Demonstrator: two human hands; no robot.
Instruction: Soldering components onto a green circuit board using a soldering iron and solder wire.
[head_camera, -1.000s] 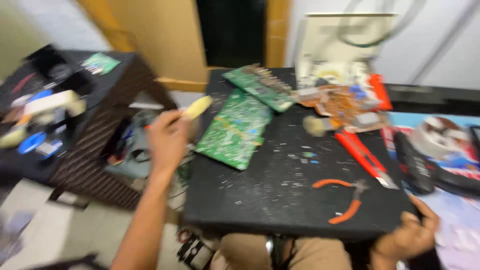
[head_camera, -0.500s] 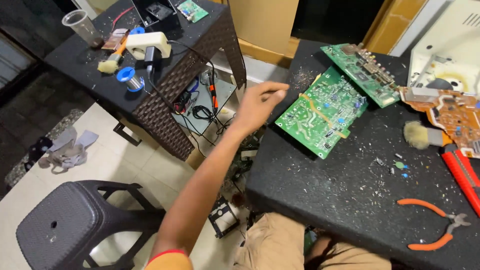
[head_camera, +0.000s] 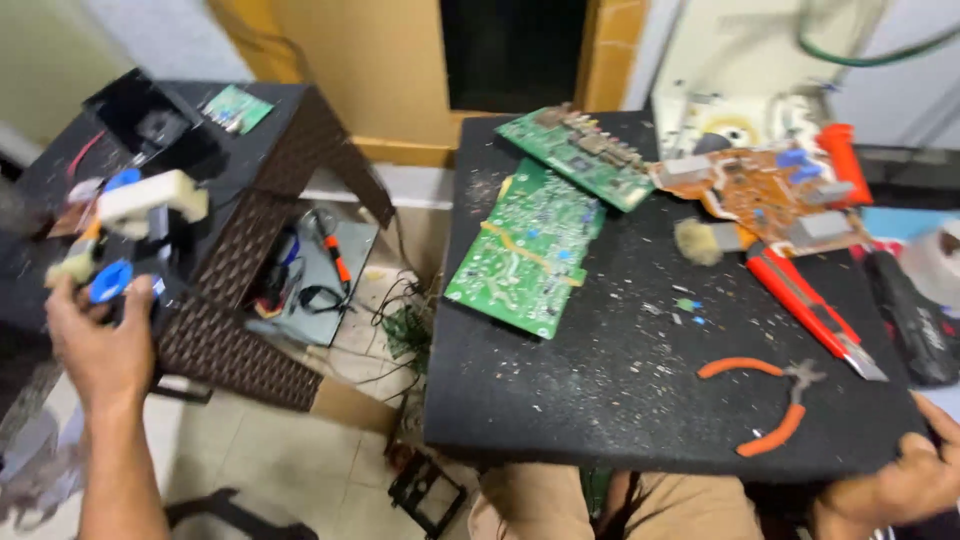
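Half a second ago the left hand (head_camera: 100, 345) was by the big green circuit board (head_camera: 527, 250); now it has moved far over to the side, to the dark woven side counter (head_camera: 270, 250). It is at the near edge of that counter, right at a small round blue spool (head_camera: 108, 282). The fingers curl up around the spool, but the picture is blurry, so I cannot tell if they really grip it. Just above the spool sits a white blocky tool (head_camera: 150, 195), and behind that a black open box (head_camera: 150, 120).

The right hand (head_camera: 905, 485) is well apart from all this. It grips the near right corner of the black flat counter (head_camera: 600, 390) with bent fingers.

On the black counter the big green circuit board lies flat near the left edge. A second green board (head_camera: 580, 155) lies behind it, and an orange-brown board (head_camera: 760, 190) lies to the right. A red utility knife (head_camera: 805, 310) and orange-handled pliers (head_camera: 765, 400) lie near the right hand.
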